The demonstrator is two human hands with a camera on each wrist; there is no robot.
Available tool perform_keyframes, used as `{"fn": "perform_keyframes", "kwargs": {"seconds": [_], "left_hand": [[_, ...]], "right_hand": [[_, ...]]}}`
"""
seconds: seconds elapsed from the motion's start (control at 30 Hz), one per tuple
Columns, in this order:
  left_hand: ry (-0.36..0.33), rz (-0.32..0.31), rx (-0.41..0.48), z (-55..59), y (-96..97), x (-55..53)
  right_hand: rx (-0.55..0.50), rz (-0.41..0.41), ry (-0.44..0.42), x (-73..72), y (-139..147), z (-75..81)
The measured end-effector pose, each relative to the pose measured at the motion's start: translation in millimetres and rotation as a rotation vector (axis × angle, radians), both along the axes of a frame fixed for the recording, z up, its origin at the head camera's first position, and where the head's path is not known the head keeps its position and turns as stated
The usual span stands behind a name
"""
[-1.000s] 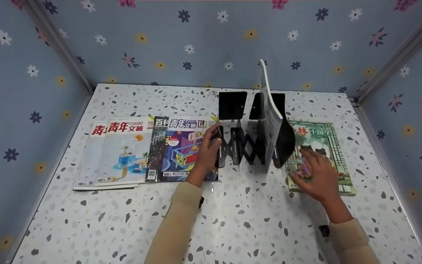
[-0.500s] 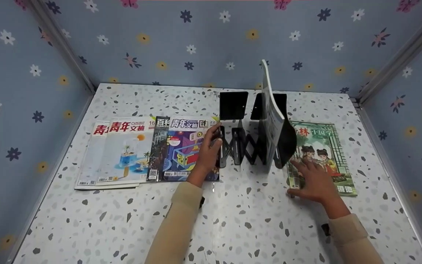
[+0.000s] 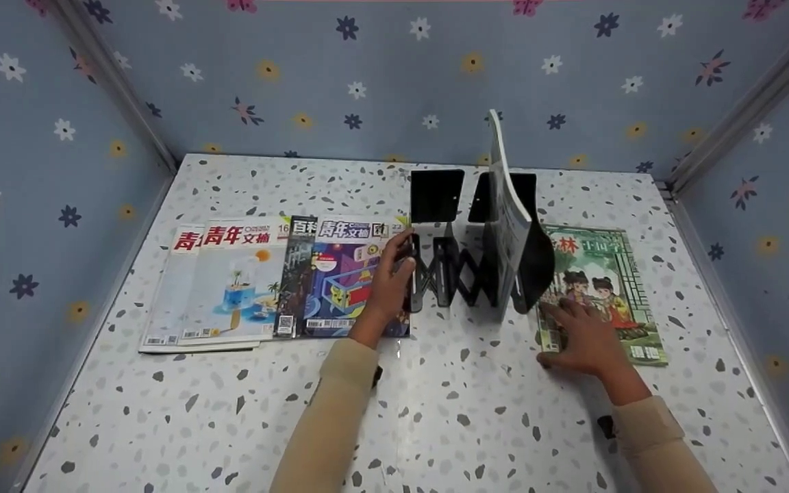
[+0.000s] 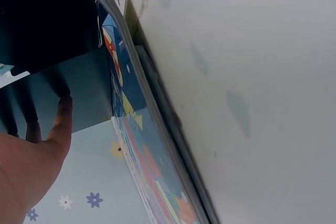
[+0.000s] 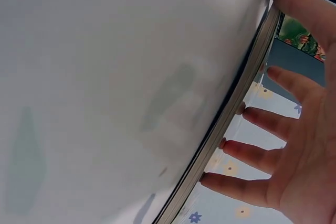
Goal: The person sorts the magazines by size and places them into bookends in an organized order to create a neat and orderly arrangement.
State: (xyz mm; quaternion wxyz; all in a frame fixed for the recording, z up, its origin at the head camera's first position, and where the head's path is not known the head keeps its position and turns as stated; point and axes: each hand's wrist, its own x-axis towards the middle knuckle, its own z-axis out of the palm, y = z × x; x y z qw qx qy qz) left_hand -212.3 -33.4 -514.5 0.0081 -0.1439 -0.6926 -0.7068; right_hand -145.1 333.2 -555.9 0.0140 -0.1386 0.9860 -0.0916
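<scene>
My left hand touches the left end of a black expandable bookend. In the left wrist view its extended fingertips meet a dark upright plate. A magazine stands upright in the bookend, near its right end. My right hand lies over the left part of a green magazine, fingers spread on the cover, thumb by the near left corner. From the right wrist, those spread fingers touch beside the magazine's page edge, with the thumb at its far end.
Left of the bookend lie overlapping magazines: a purple one, a dark one and pale ones. The speckled table is bounded by flower-patterned panels at the back and both sides.
My right hand has come down and nearer, toward the green magazine's near left corner, uncovering the cartoon figures on the cover. My left hand stays at the bookend.
</scene>
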Motion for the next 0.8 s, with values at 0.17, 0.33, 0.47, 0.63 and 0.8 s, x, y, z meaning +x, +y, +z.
{"fn": "perform_keyframes", "kwargs": {"seconds": [0.17,0.33,0.47,0.63,0.8], "left_hand": [[0.01,0.002,-0.01,-0.3,-1.6,0.8],[0.017,0.003,-0.002,-0.2,-1.8,0.9],[0.022,0.002,0.0,1.1,-0.9,0.5],[0.005,-0.003,0.0,2.3,-0.5,0.2],[0.021,-0.008,0.016,1.4,-1.9,0.5]], "right_hand": [[-0.012,-0.016,-0.042,-2.7,1.7,-0.9],[-0.032,-0.005,-0.054,-5.2,2.2,0.8],[-0.054,0.008,-0.055,-6.5,3.7,1.4],[-0.132,0.0,-0.076,-7.9,6.1,2.7],[-0.16,-0.002,-0.082,-9.7,7.7,3.5]]}}
